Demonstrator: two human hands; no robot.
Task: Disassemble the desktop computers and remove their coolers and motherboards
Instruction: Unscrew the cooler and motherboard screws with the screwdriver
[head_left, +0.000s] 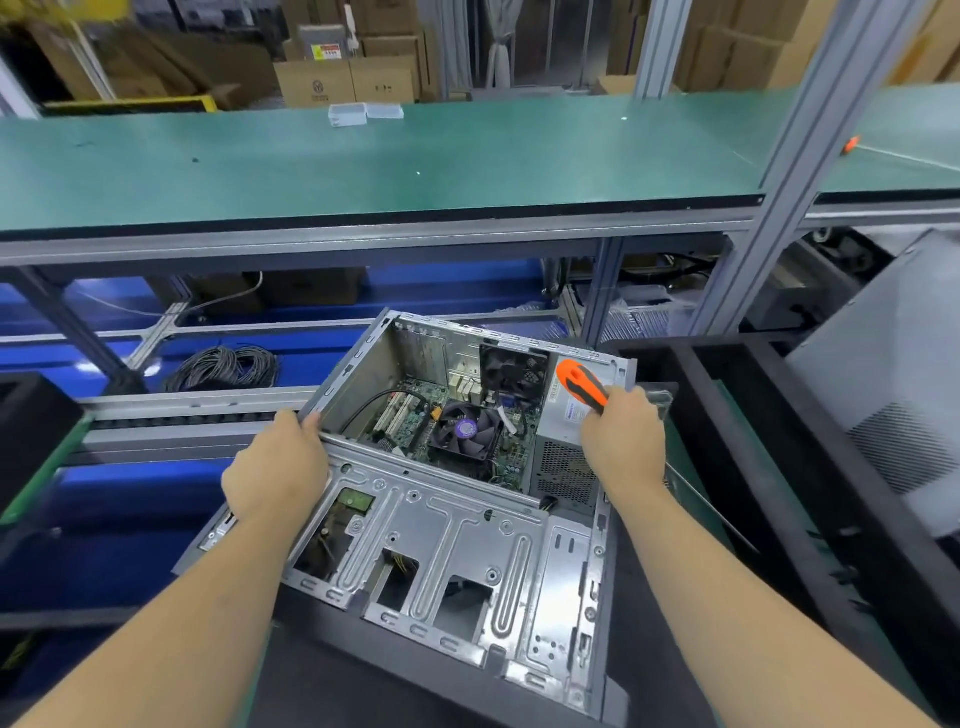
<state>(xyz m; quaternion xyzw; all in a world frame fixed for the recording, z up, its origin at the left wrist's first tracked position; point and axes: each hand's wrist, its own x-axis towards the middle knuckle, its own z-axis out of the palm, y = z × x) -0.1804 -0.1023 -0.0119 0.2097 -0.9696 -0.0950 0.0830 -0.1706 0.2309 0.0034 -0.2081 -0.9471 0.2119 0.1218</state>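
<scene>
While left hand (275, 470) grips open case (441, 525) (apparently its edge), right hand (623, 441) clutches orange screwdriver (582, 385)

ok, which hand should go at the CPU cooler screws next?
Right. The right hand already grips the orange-handled screwdriver just beside the CPU cooler. The left hand holds the case's left edge and looks better kept there, steadying it.

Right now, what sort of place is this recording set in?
Probably a factory or electronics teardown line: a long green-matted workbench on aluminium framing, stacked cardboard boxes behind, and an opened desktop computer case being worked on.
</scene>
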